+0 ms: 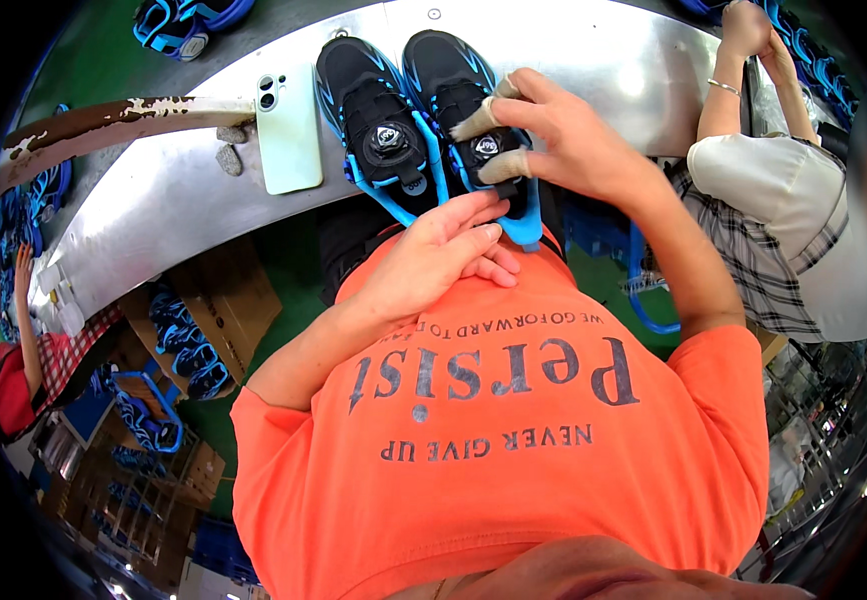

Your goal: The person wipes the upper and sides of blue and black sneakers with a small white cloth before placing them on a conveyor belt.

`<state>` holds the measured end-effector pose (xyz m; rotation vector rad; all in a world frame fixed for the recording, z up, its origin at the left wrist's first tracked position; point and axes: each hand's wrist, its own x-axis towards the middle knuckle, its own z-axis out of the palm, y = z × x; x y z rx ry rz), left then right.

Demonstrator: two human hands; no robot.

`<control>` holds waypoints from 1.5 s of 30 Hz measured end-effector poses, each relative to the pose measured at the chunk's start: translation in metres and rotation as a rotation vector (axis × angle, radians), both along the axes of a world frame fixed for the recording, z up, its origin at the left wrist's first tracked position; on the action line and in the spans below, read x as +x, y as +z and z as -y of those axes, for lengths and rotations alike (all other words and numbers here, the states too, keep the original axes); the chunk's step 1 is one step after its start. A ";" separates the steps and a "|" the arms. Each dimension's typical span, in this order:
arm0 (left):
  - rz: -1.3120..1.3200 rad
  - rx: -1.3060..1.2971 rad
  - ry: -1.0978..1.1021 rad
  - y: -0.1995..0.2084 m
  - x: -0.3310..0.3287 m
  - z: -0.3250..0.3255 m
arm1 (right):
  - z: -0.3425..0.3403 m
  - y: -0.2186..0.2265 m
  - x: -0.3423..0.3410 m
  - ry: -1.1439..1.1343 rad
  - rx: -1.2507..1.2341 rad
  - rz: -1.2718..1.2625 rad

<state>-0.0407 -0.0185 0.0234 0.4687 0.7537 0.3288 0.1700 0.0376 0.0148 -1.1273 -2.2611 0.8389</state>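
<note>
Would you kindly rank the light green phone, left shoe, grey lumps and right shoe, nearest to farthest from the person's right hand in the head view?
From the right hand:
1. Right shoe, at its fingertips.
2. Left shoe, just left of that.
3. Light green phone, left of both shoes.
4. Grey lumps, beyond the phone's left edge.

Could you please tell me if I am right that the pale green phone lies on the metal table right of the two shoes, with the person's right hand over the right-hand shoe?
Not quite: the head view shows the phone left of the shoes; it does lie on the metal table, with the right hand over the right-hand shoe.
</note>
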 end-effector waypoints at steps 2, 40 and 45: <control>-0.014 0.008 0.007 0.002 0.002 0.002 | -0.001 -0.004 0.001 0.048 -0.022 -0.013; -0.873 1.750 -0.466 0.016 -0.001 -0.066 | 0.004 -0.027 0.007 -0.113 -0.183 -0.117; -1.045 1.448 -0.926 -0.002 0.028 -0.101 | 0.013 -0.066 -0.016 -0.205 -0.138 -0.127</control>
